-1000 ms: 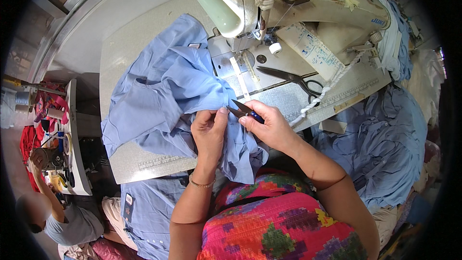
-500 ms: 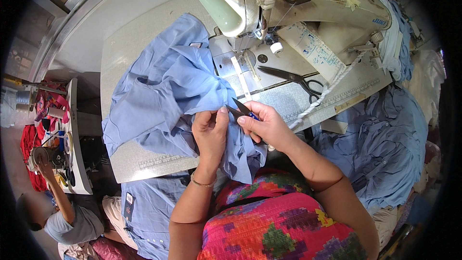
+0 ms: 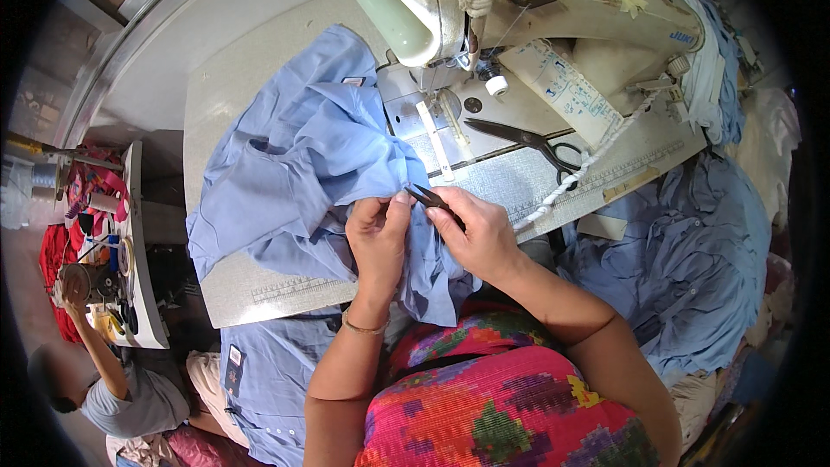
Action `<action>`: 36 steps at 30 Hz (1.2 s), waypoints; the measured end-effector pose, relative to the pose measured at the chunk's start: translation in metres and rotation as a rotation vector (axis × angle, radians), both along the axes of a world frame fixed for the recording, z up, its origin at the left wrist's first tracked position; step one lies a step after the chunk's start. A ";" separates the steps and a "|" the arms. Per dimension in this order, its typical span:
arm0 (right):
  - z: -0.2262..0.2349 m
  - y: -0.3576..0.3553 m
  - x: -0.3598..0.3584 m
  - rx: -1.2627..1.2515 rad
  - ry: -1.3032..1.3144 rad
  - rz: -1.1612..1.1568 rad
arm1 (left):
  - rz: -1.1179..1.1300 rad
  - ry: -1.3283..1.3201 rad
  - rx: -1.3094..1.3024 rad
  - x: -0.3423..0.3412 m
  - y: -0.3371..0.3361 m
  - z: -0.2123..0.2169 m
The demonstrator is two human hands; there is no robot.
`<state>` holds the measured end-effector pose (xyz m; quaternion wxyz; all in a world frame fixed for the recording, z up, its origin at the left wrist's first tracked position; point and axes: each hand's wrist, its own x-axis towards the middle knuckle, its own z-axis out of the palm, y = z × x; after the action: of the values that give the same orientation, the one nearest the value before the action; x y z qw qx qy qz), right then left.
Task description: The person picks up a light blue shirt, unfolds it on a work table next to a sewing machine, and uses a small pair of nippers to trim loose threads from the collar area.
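Observation:
A light blue shirt (image 3: 294,173) lies bunched on the sewing table (image 3: 536,177) in front of a cream sewing machine (image 3: 536,9). My left hand (image 3: 378,238) pinches a fold of the shirt near its front edge. My right hand (image 3: 477,233) holds small black thread snips (image 3: 430,198), their tips pointing at the fabric right beside my left fingers. The two hands almost touch.
Large black scissors (image 3: 527,140) lie on the machine bed to the right. A heap of blue garments (image 3: 683,251) sits at my right, more blue cloth (image 3: 268,380) at my lower left. Another person (image 3: 112,380) works at a side table with thread spools (image 3: 104,207) on the far left.
My hands and the snips stay nearly in place on the shirt fold. The person at lower left has shifted their arm a little.

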<state>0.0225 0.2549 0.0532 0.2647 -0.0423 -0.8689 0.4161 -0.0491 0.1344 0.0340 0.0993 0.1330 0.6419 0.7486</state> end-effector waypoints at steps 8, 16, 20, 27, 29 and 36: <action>0.005 0.020 -0.003 -0.331 -0.192 0.223 | -0.095 -0.208 0.204 0.000 0.000 0.006; 0.010 0.031 -0.013 0.302 -0.023 0.154 | -0.099 -0.111 0.104 0.003 0.000 0.008; 0.011 0.034 -0.017 0.363 -0.045 0.208 | -0.094 -0.092 0.078 0.003 0.000 0.009; 0.009 0.037 -0.020 0.381 -0.075 0.248 | -0.070 -0.069 0.021 0.002 0.000 0.004; 0.009 0.038 -0.020 0.370 -0.079 0.255 | -0.063 -0.072 0.027 0.003 0.000 0.005; 0.007 0.039 -0.020 0.326 -0.090 0.271 | -0.112 -0.076 0.018 0.005 -0.001 0.008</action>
<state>0.0022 0.2940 0.0601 0.1708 0.1000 -0.9333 0.2995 -0.0445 0.1330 0.0418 0.1643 0.1409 0.6225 0.7521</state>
